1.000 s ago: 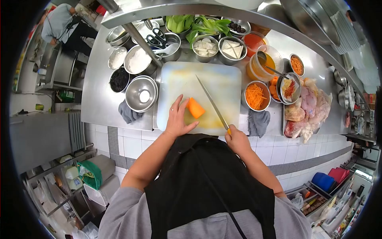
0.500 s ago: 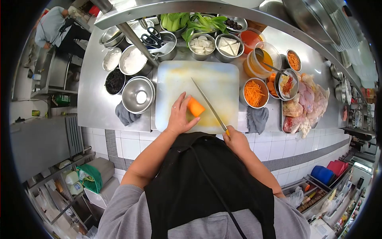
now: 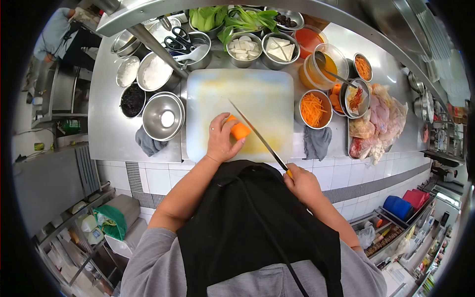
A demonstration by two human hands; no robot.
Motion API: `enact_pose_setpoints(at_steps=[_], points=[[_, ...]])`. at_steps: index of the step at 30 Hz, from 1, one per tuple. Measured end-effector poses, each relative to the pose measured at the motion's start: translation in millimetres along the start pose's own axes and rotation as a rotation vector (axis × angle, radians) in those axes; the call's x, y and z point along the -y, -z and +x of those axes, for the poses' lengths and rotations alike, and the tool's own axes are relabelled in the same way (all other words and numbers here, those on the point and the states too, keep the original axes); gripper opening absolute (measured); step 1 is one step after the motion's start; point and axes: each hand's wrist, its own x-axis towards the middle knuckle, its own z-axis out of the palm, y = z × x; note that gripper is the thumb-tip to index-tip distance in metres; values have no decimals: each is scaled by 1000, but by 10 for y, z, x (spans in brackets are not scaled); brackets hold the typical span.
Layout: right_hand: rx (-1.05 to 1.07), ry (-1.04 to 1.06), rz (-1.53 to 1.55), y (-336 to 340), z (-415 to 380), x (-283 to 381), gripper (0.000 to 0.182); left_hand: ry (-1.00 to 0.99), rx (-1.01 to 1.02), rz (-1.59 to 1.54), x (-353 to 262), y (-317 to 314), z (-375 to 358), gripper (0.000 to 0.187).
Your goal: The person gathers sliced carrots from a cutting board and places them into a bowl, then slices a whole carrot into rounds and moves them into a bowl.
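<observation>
My left hand grips a short, thick piece of peeled carrot on the white cutting board, fingertips over its top and thumb along its near side. In my right hand is the yellow handle of a long kitchen knife. The blade slants up and to the left across the board, right at the carrot's right side, its tip beyond the carrot. Yellow-orange stains mark the board.
Left of the board stand steel bowls and a bowl of dark shreds. Behind are tofu and leafy greens. To the right are carrot shreds, a ladle in a tub and raw meat. A shelf edge crosses above.
The knife has come leftward to the carrot's side, and my right hand has drawn back toward my body. My left fingers have curled further over the carrot. The whole view has shifted slightly.
</observation>
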Motion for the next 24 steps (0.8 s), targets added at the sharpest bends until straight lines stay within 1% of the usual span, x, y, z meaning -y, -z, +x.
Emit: enact_pose_setpoints(at_steps=[5,8,17,24], points=[[-22,21,-34,68,-132,26,27,33,4,-11,82,-99,-68,53],[-7,34,-57,129,-212,33,27,55,25,-19,21,-102,-22,52],[74,12,-105,256,-356,88,26,20,61,76,34,-141,-17,61],[94,21,-140,300,-361,99,24,23,46,90,66,-177,-43,62]])
